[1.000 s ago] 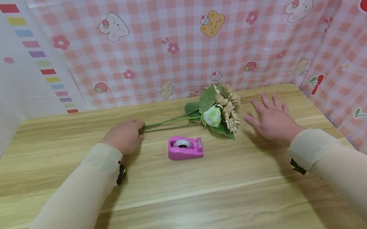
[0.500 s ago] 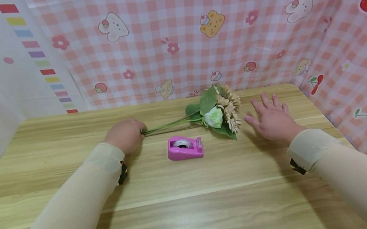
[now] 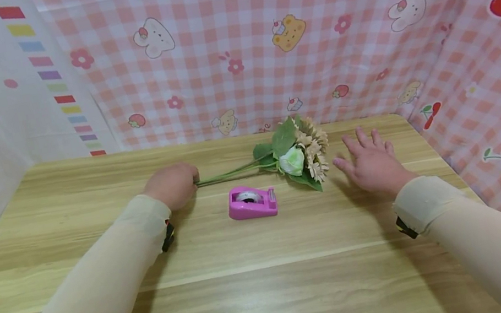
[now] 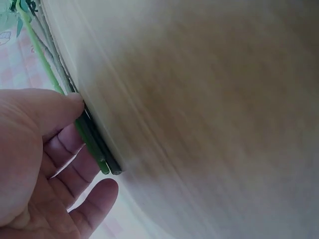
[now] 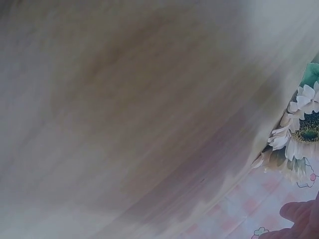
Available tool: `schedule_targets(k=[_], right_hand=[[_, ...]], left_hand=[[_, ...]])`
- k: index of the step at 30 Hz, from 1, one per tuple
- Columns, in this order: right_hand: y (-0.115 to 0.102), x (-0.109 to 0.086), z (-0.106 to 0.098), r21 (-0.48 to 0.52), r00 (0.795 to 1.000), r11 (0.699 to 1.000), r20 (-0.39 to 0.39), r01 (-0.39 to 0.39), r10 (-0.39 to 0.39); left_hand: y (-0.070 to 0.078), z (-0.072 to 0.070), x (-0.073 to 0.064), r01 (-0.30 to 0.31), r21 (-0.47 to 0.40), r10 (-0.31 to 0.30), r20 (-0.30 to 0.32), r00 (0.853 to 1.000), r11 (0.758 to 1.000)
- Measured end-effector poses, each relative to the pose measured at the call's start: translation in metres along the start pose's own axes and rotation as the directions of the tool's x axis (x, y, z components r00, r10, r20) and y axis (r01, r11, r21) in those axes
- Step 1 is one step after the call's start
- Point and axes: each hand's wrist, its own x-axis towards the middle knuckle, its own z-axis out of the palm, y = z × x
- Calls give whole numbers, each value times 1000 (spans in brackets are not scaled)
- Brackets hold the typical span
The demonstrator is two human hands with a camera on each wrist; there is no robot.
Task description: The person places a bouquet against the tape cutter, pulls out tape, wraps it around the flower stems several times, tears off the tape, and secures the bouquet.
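Note:
A small bunch of flowers (image 3: 315,156) lies across the back half of the table, with beige daisy-like blooms, green leaves and a whitish-green rose (image 3: 291,161). Its stems (image 3: 233,173) run left into my left hand (image 3: 171,186). In the left wrist view, thumb and fingers pinch the stems (image 4: 59,69) close to their cut ends. To the right of the blooms, my right hand (image 3: 375,165) rests with fingers spread, apart from them and holding nothing. A sunflower-like bloom (image 5: 306,130) shows at the right edge of the right wrist view, with only part of that hand.
A pink tape dispenser (image 3: 252,201) with a roll of tape stands in front of the stems, between the hands. The wooden table (image 3: 275,297) ends at the back against a pink checked cloth (image 3: 211,46). More cloth hangs at both sides.
The stems have drawn closer together at my left hand, which has shifted very slightly right. The rose has moved a little. My right hand and the tape dispenser stay in place.

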Motion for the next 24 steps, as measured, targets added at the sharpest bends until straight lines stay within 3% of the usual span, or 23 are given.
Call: schedule_targets(k=[10, 17, 24], right_hand=[[0, 0, 0, -1, 1000, 1000, 4, -6, 6], [0, 0, 1, -6, 1000, 1000, 7, -6, 6], [0, -1, 0, 0, 1000, 1000, 6, -1, 1]], left_hand=[[4, 3, 3, 34, 13, -34, 32, 999, 999], [4, 5, 4, 41, 48, -45, 99, 994, 998], [2, 7, 5, 8, 52, -13, 92, 996, 999]])
